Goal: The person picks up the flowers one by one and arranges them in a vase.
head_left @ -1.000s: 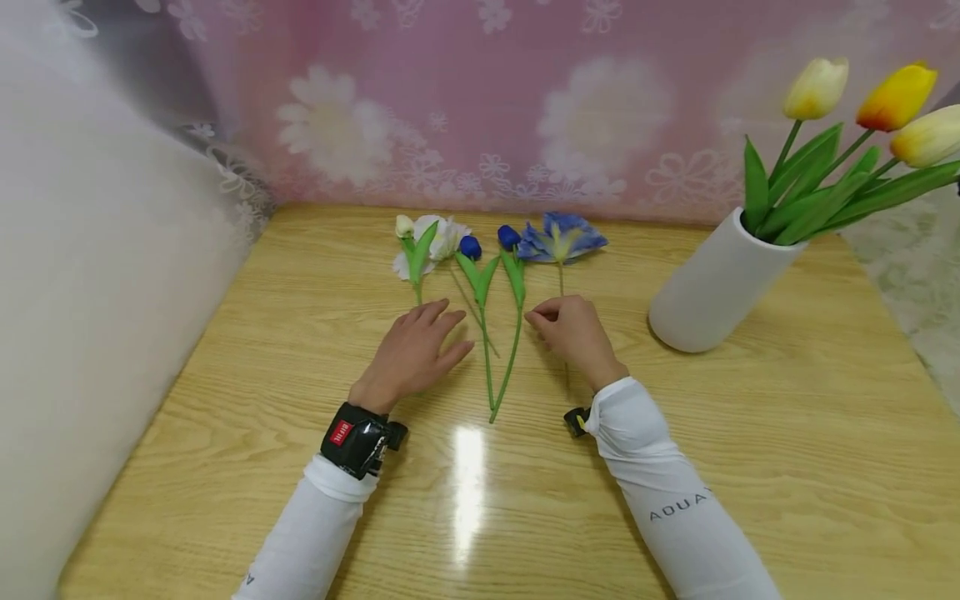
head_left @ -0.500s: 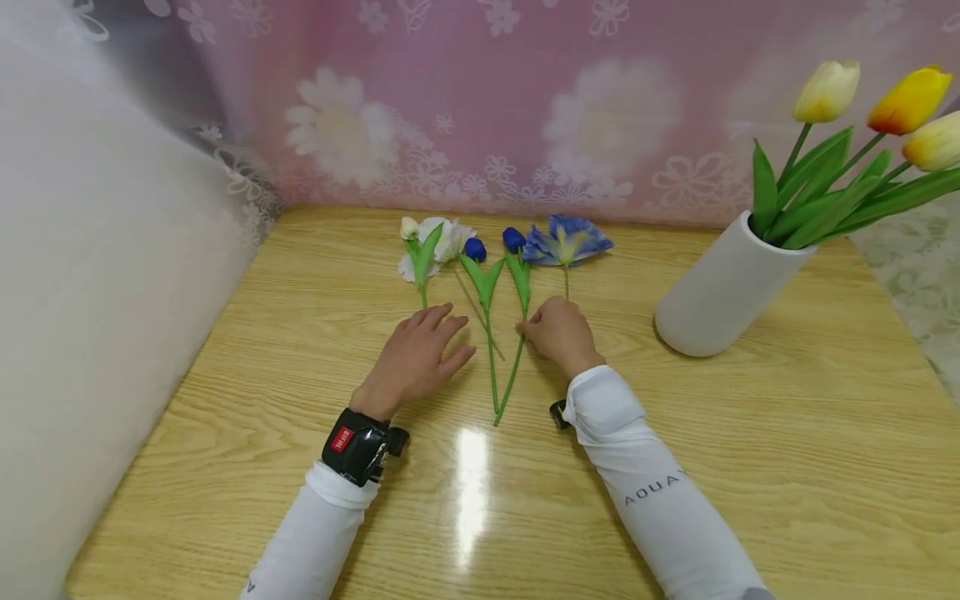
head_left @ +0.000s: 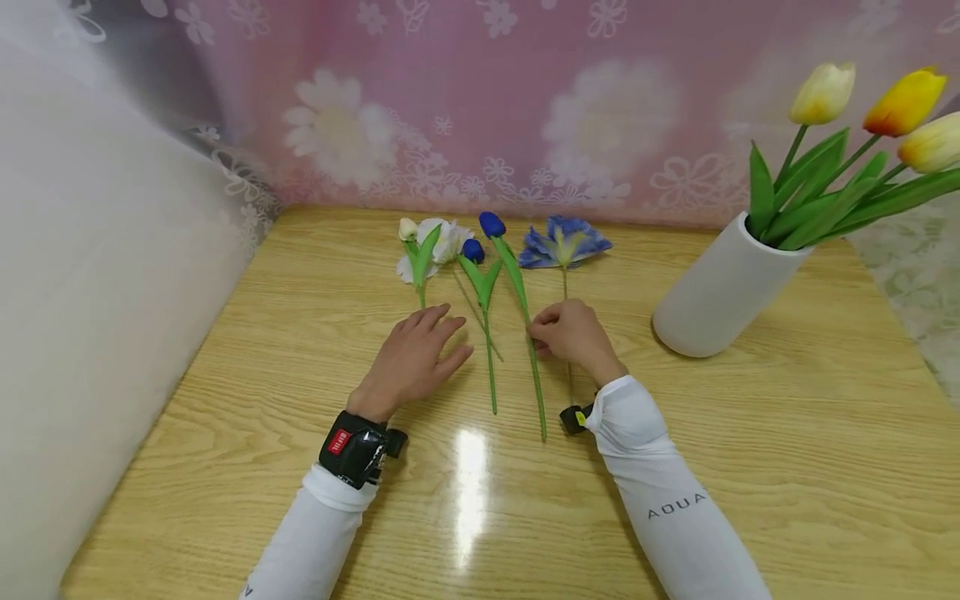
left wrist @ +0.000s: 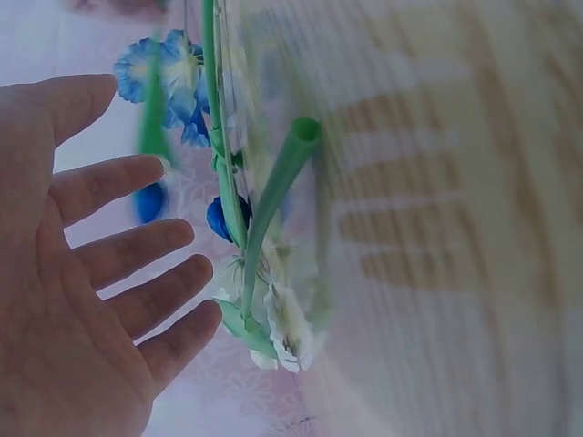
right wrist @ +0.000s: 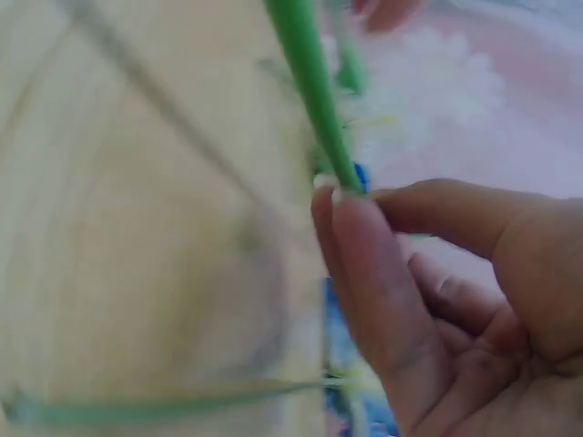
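My right hand [head_left: 576, 337] pinches the green stem of a blue tulip [head_left: 536, 387] between thumb and fingers; the right wrist view shows the stem [right wrist: 314, 91] at the fingertips. A second blue tulip [head_left: 487, 287] lies just left of it on the wooden table. Over the lower stem of a small white tulip [head_left: 424, 254] is my left hand [head_left: 411, 360], its fingers spread and holding nothing. That tulip overlaps a white ruffled flower [head_left: 453, 240]. Beyond my right hand lies a blue ruffled flower [head_left: 564, 243], its stem partly hidden by the hand.
At the right, a white vase [head_left: 727, 287] holds yellow and cream tulips [head_left: 906, 102] that lean right. A pink floral cloth [head_left: 480, 100] hangs behind the table's back edge. White fabric [head_left: 97, 275] borders the left side.
My right hand moved left onto the blue tulip, pinched its stem, then shifted back right. The tulip's stem end swung right, away from the other blue tulip. My left hand stayed nearly still.
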`<state>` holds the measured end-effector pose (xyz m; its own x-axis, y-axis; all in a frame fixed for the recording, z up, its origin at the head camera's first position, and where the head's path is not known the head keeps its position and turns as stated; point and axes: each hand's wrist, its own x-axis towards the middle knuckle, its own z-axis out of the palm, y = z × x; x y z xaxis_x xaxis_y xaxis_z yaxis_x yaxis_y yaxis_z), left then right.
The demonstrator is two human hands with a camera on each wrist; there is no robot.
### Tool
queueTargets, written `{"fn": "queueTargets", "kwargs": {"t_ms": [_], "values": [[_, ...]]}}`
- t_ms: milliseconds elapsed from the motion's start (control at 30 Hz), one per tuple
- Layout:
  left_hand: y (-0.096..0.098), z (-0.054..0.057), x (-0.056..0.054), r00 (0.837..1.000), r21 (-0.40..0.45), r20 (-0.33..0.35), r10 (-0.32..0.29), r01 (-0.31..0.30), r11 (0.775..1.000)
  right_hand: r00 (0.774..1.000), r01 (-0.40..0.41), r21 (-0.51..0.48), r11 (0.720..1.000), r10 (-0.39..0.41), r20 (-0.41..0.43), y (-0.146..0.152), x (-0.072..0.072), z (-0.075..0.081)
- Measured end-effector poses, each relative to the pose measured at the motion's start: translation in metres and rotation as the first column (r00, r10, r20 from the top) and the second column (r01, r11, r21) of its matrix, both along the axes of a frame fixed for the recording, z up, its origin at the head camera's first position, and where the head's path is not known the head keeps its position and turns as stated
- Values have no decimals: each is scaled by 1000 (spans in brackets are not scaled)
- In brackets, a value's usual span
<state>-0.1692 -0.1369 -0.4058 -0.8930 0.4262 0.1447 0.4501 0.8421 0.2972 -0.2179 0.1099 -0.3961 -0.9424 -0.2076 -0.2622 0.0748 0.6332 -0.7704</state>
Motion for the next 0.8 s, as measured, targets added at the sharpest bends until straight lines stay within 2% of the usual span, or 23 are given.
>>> {"fn": "queueTargets", "kwargs": {"t_ms": [67, 167, 200, 267, 333, 400, 500, 700, 800], "values": [[1, 1, 0, 1000, -3, 3, 2, -2, 1000, 1000, 9, -57, 998, -11, -29, 4, 5, 9], [2, 2, -1, 1000, -10, 7, 6, -5, 1000, 990, 30, -99, 995, -44, -136, 10, 13, 25], [2, 3, -1, 1000, -10, 8, 5, -5, 1000, 980, 41, -89, 995, -57, -191, 12, 15, 30], [3, 3, -2, 1000, -16, 13, 5, -5, 1000, 944, 64, -64, 996, -81, -319, 18, 18, 39], [4, 4, -3, 1000, -18, 15, 3, -3, 1000, 889, 89, -54, 995, -104, -445, 24, 20, 48], [5, 5, -4, 1000, -17, 19, 2, -2, 1000, 820, 111, -66, 992, -129, -557, 30, 21, 56], [6, 6, -4, 1000, -12, 19, 2, -2, 1000, 719, 133, -109, 985, -172, -673, 37, 22, 70], [10, 10, -5, 1000, -2, 17, -7, 7, 1000, 508, 149, -184, 971, -235, -829, 55, 25, 99], [11, 12, -6, 1000, 1, 16, -10, 10, 1000, 432, 150, -218, 964, -263, -863, 63, 27, 112]]}}
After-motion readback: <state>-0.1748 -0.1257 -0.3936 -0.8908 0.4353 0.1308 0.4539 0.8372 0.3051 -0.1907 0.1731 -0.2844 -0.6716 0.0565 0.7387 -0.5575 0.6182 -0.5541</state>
